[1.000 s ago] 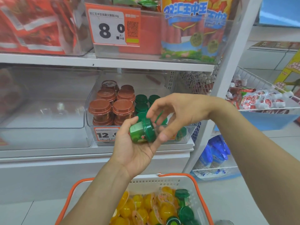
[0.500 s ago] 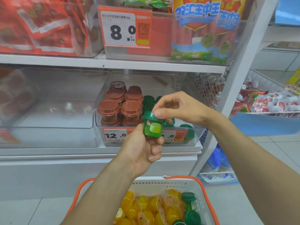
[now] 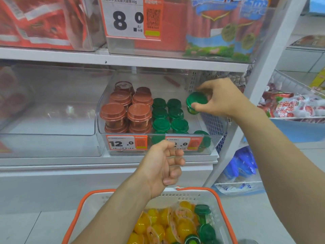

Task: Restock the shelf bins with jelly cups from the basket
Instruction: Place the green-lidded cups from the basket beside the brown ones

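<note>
The clear shelf bin (image 3: pixel 103 110) already held brown cups (image 3: pixel 139 112) and green rows. The left hand (image 3: pixel 162 167) hung loosely curled, holding nothing. The right hand (image 3: pixel 222 97) pinched a green jelly cup (image 3: pixel 196 101) above the bin's right side. Many cups remained in the basket (image 3: pixel 84 203).

Green-lidded jelly cup (image 3: pixel 195 101) tilted above clear shelf bin (image 3: pixel 158 152), yellow cups in orange-rimmed basket (image 3: pixel 226 224)

Green jelly cups (image 3: pixel 168 114), brown cups (image 3: pixel 125 107), orange-rimmed white basket (image 3: pixel 218 205)
</note>
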Demonstrator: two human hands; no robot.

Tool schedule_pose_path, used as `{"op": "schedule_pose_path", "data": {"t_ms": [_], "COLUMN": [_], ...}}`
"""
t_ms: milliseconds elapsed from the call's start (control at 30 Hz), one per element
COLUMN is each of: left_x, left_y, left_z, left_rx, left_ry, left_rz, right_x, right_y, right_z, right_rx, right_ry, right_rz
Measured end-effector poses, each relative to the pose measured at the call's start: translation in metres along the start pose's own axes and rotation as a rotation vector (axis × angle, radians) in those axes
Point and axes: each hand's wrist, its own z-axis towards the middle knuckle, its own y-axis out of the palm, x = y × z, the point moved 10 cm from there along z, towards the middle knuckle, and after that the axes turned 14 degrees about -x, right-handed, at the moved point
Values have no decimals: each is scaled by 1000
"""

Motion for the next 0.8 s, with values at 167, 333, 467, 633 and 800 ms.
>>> {"op": "schedule_pose_path", "data": {"t_ms": [167, 333, 467, 633, 800], "left_x": [-14, -19, -22, -21, -21], "left_y": [-4, -6, -9, -13, -15], "left_z": [7, 9, 8, 7, 7], "left_rx": [6, 12, 17, 26, 29], "left_ry": [-44, -58, -67, -62, -60], "left_rz": [2, 2, 9, 1, 2], "right_x": [15, 19, 16, 14, 18], "right_y": [51, 64, 79, 90, 93], "right_z": [17, 20, 18, 16, 19], "right_rx": [-254, -311, -362, -359, -362], "right_ry": [164, 209, 230, 230, 242], "right_rz": [-193, -286, -312, -351, -252]}}
